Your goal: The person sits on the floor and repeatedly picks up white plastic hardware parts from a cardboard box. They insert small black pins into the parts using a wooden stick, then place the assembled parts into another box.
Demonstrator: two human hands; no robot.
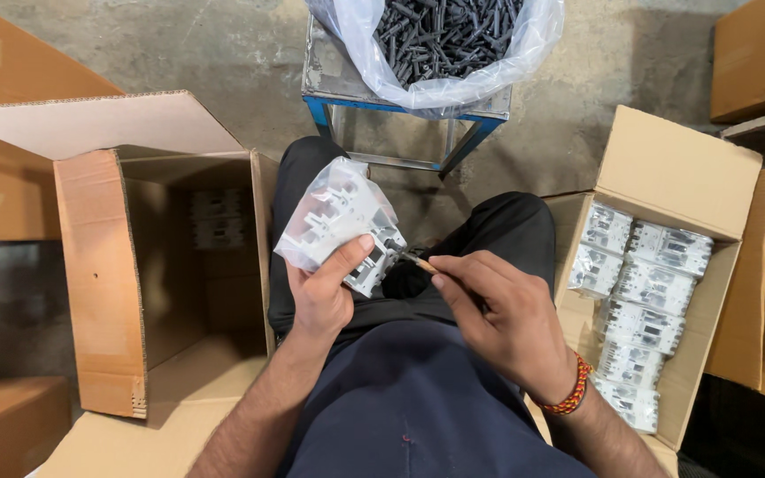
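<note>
The left hand (320, 296) grips a white plastic switch part (347, 232), half out of its clear bag (334, 199), above the lap. The right hand (498, 319) pinches a thin tool (418, 261), seemingly a small screwdriver, its tip at the part's edge. Keeping the part steady and the tool square to it should prevent slipping.

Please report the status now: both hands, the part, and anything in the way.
Left hand holds bagged white plastic part. Right hand pinches thin tool, tip at the part. Nothing between them; open cardboard boxes either side.
</note>
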